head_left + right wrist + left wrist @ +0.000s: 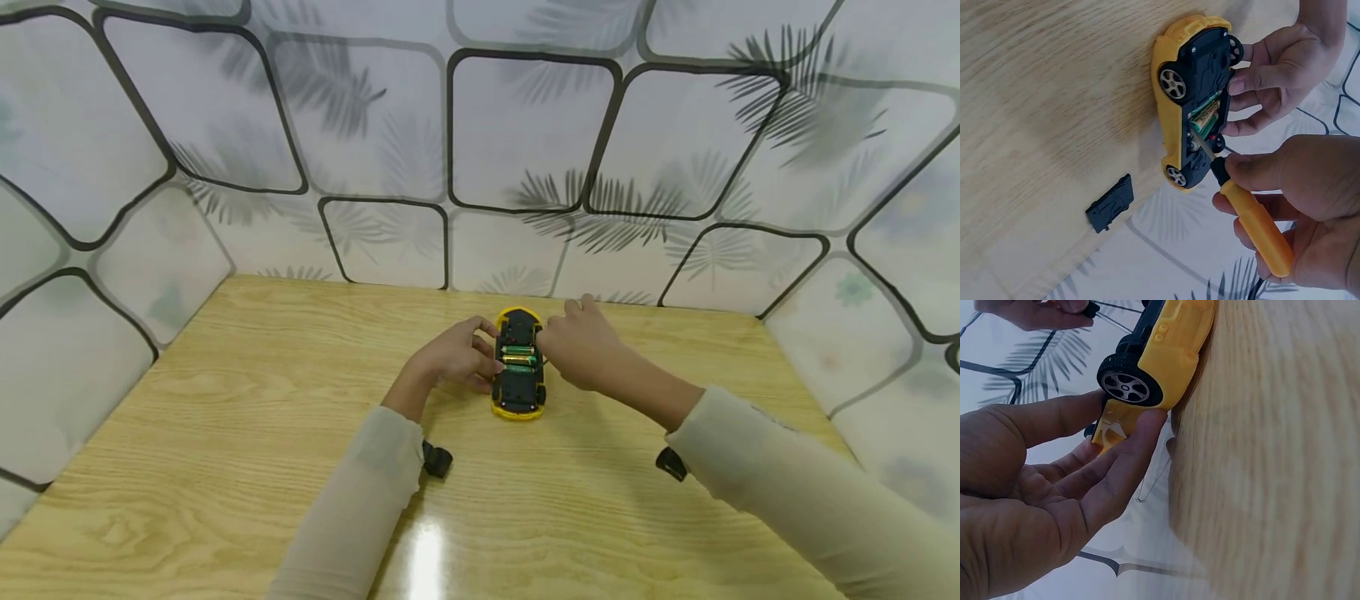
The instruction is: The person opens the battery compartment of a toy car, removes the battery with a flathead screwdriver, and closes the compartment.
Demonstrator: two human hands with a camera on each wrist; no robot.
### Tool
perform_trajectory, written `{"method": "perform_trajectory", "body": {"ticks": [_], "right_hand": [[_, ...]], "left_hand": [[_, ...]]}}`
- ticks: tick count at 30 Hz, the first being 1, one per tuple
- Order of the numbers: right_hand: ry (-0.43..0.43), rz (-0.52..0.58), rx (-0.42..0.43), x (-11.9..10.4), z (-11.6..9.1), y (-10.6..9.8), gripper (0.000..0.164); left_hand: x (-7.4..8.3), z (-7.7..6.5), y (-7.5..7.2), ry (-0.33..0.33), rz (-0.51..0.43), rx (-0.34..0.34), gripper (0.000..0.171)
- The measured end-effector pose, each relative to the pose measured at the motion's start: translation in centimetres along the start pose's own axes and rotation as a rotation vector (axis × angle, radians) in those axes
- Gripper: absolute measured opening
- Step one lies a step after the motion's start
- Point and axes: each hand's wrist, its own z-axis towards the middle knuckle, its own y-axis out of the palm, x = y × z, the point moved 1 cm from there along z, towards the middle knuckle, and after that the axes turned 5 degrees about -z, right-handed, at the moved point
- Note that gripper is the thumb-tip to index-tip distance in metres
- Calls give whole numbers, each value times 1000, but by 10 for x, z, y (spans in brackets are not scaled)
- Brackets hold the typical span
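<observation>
A yellow toy car [517, 390] lies upside down on the table, its black underside facing up. Several green and gold batteries [1205, 119] sit in its uncovered battery compartment. My left hand [457, 358] holds the car by its left side, thumb and fingers near a wheel [1127, 386] in the left wrist view. My right hand [581, 346] grips a screwdriver [1257, 226] by its yellow handle. In the right wrist view the metal tip reaches into the compartment beside the batteries; whether it touches one I cannot tell.
A black battery cover [1110, 203] lies on the wooden table [262, 400] near the car, seen in the right wrist view. Patterned wall panels [525, 133] rise behind the table and at both sides. Dark wrist cameras [437, 460] hang beneath both sleeves.
</observation>
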Motion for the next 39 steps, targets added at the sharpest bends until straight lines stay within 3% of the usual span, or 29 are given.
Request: {"method": "perform_trajectory", "body": {"ticks": [4,11,16,20,24,28,39], "right_hand": [[31,68,-18,5,-5,7,13],[63,241,95,16,-15,27,6],[69,367,161,22,-22,44,7],[50,430,260,24,-29,55,12],[47,463,334,24,-33,68,11],[60,483,357,24,-34,77,11],[52,497,382,24,-36,77,11]], "left_hand": [[1,-2,1,-2,1,2,51],[2,-4,0,4,18,5,51],[2,-3,-1,3,17,10,50],[1,-2,-1,8,22,12,50],[1,-2,-1,12,32,13,50],[1,-2,0,11,23,10,50],[0,-1,-1,0,16,8,51]]}}
